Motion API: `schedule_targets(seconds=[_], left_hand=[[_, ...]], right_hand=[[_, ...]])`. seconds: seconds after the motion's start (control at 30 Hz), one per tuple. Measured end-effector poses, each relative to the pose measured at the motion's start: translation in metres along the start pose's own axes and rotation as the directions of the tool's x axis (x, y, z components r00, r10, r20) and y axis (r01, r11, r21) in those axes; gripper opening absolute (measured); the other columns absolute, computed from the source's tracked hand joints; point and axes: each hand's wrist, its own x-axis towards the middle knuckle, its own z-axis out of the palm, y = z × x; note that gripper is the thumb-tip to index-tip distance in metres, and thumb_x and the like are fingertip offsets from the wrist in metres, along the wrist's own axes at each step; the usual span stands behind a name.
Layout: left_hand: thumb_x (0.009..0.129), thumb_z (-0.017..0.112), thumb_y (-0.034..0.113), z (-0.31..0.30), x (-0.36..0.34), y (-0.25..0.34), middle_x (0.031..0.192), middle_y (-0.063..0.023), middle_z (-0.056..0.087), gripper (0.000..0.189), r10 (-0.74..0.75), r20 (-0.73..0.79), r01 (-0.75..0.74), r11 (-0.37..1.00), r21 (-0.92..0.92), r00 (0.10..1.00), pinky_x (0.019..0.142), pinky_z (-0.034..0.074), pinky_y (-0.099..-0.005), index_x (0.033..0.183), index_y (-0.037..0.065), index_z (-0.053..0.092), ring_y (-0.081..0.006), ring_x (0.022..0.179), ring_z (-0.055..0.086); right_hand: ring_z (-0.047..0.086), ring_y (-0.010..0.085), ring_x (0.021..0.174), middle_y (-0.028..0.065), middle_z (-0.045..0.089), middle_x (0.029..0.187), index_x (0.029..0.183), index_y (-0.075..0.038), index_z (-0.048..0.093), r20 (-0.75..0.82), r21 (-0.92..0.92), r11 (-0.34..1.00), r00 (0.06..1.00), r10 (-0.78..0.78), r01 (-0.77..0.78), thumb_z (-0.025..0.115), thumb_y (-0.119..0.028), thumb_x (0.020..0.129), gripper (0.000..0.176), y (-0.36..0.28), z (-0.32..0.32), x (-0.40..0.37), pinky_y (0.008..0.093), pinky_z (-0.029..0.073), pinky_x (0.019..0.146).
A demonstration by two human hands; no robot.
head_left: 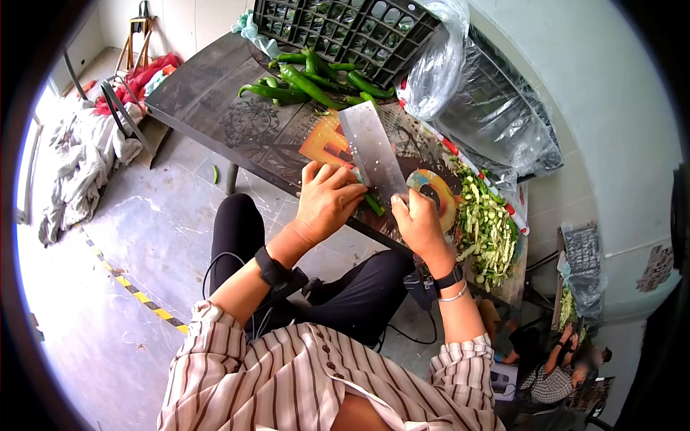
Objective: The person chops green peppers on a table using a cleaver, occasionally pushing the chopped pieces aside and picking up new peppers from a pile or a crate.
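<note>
My right hand [420,224] is closed around the handle of a cleaver [375,149], its broad blade flecked with pale bits and pointing away from me over the table. Pressed close to the blade, my left hand [329,195] has its fingers curled down on a green chili pepper [374,205]. Only a short length of that pepper shows; the fingers hide the rest. Beyond the blade lies a pile of whole green chilies [305,85]. To the right of my right hand, chopped chilies [487,233] form a long heap.
A black plastic crate [345,36] stands at the table's [215,93] far side. Clear plastic [496,108] drapes another crate at right. Crumpled cloth [90,154] and a fallen chili [215,174] lie on the floor at left. Another person [550,381] sits at lower right.
</note>
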Motion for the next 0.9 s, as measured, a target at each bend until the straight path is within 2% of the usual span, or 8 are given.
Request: schedule_targets(seconds=[0.27, 0.4, 0.47, 0.67, 0.9], left_hand=[[0.068, 0.074, 0.018, 0.002, -0.001, -0.006, 0.087, 0.0047, 0.057, 0.013, 0.015, 0.000, -0.015, 0.999, -0.051, 1.000, 0.091, 0.034, -0.0375, 0.080, 0.017, 0.069, -0.0160, 0.090, 0.052], [0.067, 0.076, 0.017, 0.001, -0.001, -0.008, 0.086, 0.0040, 0.057, 0.015, 0.010, 0.028, -0.008, 0.998, -0.055, 1.000, 0.090, 0.034, -0.0371, 0.081, 0.016, 0.071, -0.0172, 0.091, 0.053], [0.068, 0.073, 0.016, 0.000, 0.001, -0.006, 0.081, 0.0036, 0.053, 0.009, 0.023, 0.004, -0.023, 0.998, -0.059, 1.000, 0.090, 0.036, -0.0360, 0.076, 0.016, 0.068, -0.0161, 0.087, 0.053], [0.068, 0.072, 0.016, 0.002, 0.001, -0.008, 0.080, 0.0035, 0.053, 0.008, 0.031, -0.011, -0.032, 0.997, -0.072, 0.999, 0.089, 0.037, -0.0360, 0.074, 0.015, 0.067, -0.0163, 0.087, 0.053], [0.065, 0.075, 0.015, 0.004, 0.002, -0.009, 0.086, 0.0025, 0.057, 0.014, 0.056, -0.002, -0.056, 0.997, -0.047, 0.998, 0.090, 0.037, -0.0376, 0.078, 0.016, 0.069, -0.0199, 0.089, 0.053]], right_hand=[[0.056, 0.0440, 0.066, 0.0243, 0.056, 0.068, 0.077, 0.004, 0.050, 0.063, -0.043, 0.996, 0.995, -0.081, 0.084, 0.057, -0.011, 0.090, 0.021, 0.001, 0.000, 0.007, 0.0480, 0.043, 0.058], [0.056, 0.0446, 0.068, 0.0252, 0.057, 0.069, 0.077, 0.004, 0.050, 0.123, -0.082, 0.994, 0.990, -0.064, 0.075, 0.057, -0.012, 0.090, 0.021, -0.007, -0.004, 0.017, 0.0490, 0.043, 0.060], [0.056, 0.0453, 0.069, 0.0261, 0.057, 0.071, 0.078, 0.005, 0.051, 0.144, -0.103, 0.989, 0.985, -0.092, 0.108, 0.056, -0.013, 0.090, 0.022, -0.008, -0.004, 0.022, 0.0497, 0.043, 0.061], [0.057, 0.0465, 0.071, 0.0279, 0.058, 0.073, 0.079, 0.005, 0.052, 0.188, -0.132, 0.989, 0.981, -0.041, 0.067, 0.053, -0.014, 0.090, 0.022, -0.018, 0.006, 0.039, 0.0514, 0.044, 0.062], [0.060, 0.0454, 0.074, 0.0284, 0.060, 0.075, 0.078, 0.006, 0.054, 0.112, -0.122, 0.984, 0.987, -0.114, 0.127, 0.052, -0.015, 0.090, 0.024, -0.026, 0.032, 0.071, 0.0516, 0.047, 0.065]])
